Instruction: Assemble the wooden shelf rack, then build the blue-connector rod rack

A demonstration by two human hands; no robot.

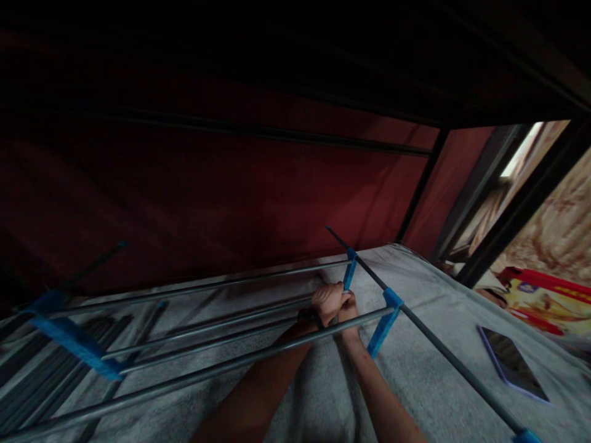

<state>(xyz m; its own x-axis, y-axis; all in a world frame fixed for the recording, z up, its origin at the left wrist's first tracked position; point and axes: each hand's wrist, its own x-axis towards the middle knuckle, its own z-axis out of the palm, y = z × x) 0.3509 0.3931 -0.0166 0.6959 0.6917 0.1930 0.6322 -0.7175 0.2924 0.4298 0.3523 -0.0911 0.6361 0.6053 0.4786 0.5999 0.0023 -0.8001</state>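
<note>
A partly assembled rack of grey metal tubes and blue plastic connectors lies in front of me. My left hand (pixel 329 303) is closed round the end of a middle tube (pixel 221 324), with a dark band at the wrist. Pressed against it, my right hand (pixel 349 315) is closed at the lower end of the far right blue connector (pixel 350 272); its fingertips are partly hidden. Nearer to me, another blue connector (pixel 382 329) joins the front tube (pixel 207 371) to a long side tube (pixel 443 344). At the left end, a blue connector piece (pixel 76 346) holds several tubes.
Several loose tubes (pixel 60 375) lie at the left on the grey cloth surface (pixel 429 289). A phone (pixel 512 363) rests at the right, with a red and yellow package (pixel 549 301) beyond it. Dark frame posts (pixel 422 184) and a red curtain (pixel 258 197) enclose the space.
</note>
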